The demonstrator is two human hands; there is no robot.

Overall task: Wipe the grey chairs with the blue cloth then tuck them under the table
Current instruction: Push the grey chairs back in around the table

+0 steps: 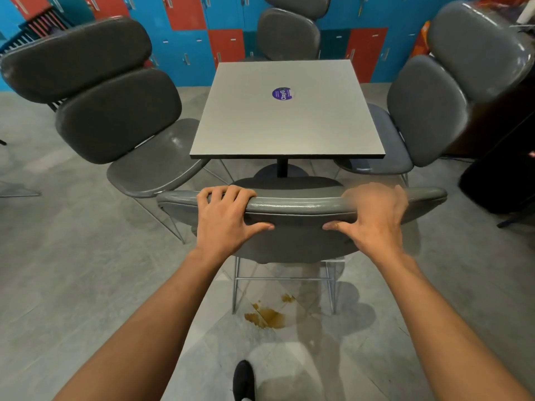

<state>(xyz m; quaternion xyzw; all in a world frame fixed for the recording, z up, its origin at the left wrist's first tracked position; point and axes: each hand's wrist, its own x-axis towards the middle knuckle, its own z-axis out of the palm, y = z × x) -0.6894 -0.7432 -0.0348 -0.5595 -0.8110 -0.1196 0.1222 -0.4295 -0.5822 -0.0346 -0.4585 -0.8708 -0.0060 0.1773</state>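
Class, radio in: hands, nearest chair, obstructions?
Left hand and right hand grip near chair backrest. Chair not yet under table. Brown spill on floor beneath.

The single head camera sits above and just behind the near grey chair (301,209), looking forward and steeply down toward 12 o'clock, so the square table (286,111) lies dead ahead and the lockers (188,33) close the top edge. It is near enough that both forearms run in from 5 and 7 o'clock, with the left hand (225,221) and right hand (373,218) at frame centre. The wide lens bends the side chairs at 10 and 2 o'clock outward; there is only this one view.
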